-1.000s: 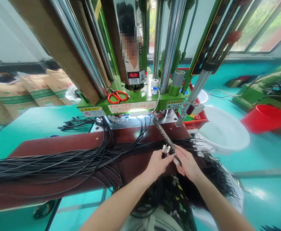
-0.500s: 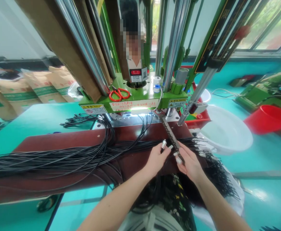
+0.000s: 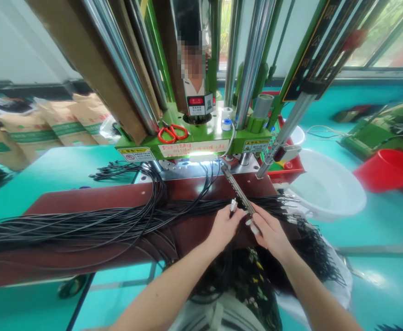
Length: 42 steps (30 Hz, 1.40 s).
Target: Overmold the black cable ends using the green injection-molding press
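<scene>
My left hand [image 3: 222,228] is closed on a cable end with a silver metal connector [image 3: 233,205] sticking up past the fingers. My right hand [image 3: 269,231] grips the near end of a long, narrow metal bar [image 3: 236,187] with notches along it. The bar slants away from me, its far end by the press's steel bed [image 3: 181,171]. Both hands are close together above the front of a dark red board [image 3: 94,195]. Small pale pieces show at the right fingertips, too blurred to name. Many black cables [image 3: 118,220] lie across the board.
A green press [image 3: 246,135] with steel columns stands ahead, orange-handled scissors [image 3: 172,134] on its ledge. To the right are a white basin [image 3: 329,184], a red bucket [image 3: 388,170] and a red control box [image 3: 287,172]. Paper sacks [image 3: 32,126] stand at far left.
The bar's far end has swung left and a little towards me. My right hand has shifted slightly left with it, while my left hand stays nearly in place, still holding the connector.
</scene>
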Each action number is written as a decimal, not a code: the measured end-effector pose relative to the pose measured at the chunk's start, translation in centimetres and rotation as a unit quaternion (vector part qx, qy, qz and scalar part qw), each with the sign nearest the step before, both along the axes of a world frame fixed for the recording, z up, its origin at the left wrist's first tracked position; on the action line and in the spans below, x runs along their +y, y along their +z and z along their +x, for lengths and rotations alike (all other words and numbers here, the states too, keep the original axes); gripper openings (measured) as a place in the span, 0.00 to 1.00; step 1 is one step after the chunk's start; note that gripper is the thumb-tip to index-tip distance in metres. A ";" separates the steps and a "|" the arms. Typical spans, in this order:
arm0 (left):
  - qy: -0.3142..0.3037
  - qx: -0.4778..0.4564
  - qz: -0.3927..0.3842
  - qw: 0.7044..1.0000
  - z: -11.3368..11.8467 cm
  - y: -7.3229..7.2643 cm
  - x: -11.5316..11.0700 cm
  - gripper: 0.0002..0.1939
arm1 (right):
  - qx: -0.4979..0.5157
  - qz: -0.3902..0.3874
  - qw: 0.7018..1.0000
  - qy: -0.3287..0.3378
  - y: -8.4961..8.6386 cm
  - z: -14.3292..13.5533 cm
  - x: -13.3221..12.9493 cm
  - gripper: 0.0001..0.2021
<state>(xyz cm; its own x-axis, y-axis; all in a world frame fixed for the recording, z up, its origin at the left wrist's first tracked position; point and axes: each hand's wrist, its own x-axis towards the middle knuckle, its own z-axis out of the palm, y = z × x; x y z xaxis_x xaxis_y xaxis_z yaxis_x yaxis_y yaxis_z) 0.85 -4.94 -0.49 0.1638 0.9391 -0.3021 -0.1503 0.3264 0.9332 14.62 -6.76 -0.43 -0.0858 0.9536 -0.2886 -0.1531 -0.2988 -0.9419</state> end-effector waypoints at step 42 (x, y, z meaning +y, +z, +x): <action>0.013 -0.062 -0.001 0.998 -1.6 0.1 1.3 0.16 | 0.006 -0.024 1.000 0.015 0.9 0.4 0.0 0.27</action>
